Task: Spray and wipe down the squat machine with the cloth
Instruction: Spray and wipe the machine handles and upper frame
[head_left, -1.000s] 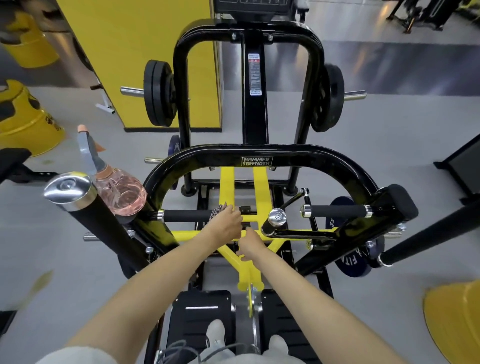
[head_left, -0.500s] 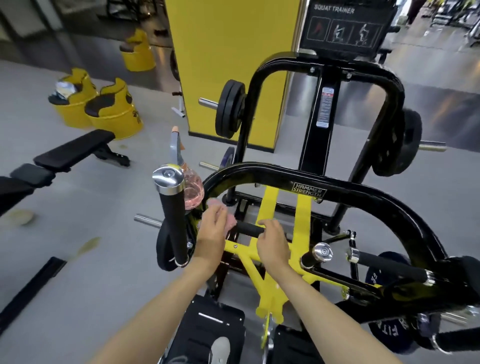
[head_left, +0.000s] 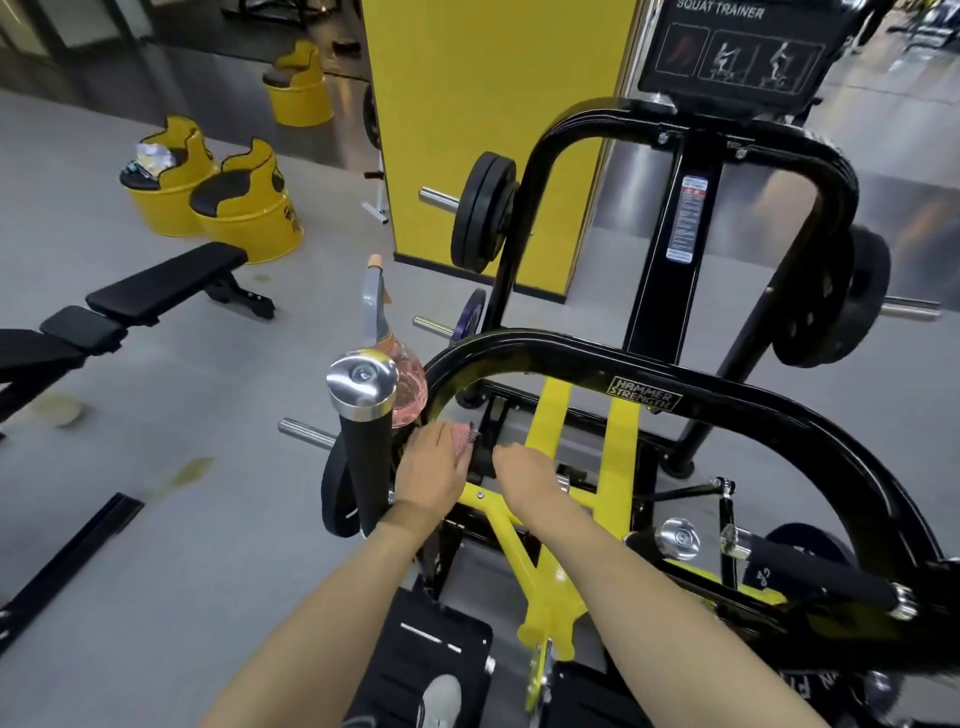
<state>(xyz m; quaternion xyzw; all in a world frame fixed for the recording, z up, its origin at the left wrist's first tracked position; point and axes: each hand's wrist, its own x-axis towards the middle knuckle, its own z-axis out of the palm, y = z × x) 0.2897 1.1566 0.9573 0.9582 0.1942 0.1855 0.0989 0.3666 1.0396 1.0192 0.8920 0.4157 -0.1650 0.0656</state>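
Observation:
The black and yellow squat machine (head_left: 644, 384) fills the middle and right of the head view. My left hand (head_left: 434, 470) presses a pink cloth (head_left: 464, 435) onto the left end of the black horizontal handle, close to the curved black frame. My right hand (head_left: 524, 475) grips the same handle just to the right of the cloth. A spray bottle (head_left: 397, 374) with pink liquid and a grey trigger stands on the machine's left side, partly hidden behind a chrome-capped black grip (head_left: 363, 410).
A black bench (head_left: 156, 286) lies on the grey floor to the left. Yellow barrel seats (head_left: 244, 208) stand behind it. A yellow pillar (head_left: 493, 130) rises behind the machine. Weight plates (head_left: 483, 213) hang on both sides. A black footplate (head_left: 421, 660) is below my arms.
My head has turned left, shifting the machine to the right in view. My left hand slid the cloth leftward along the handle toward the frame, and my right hand followed onto the handle.

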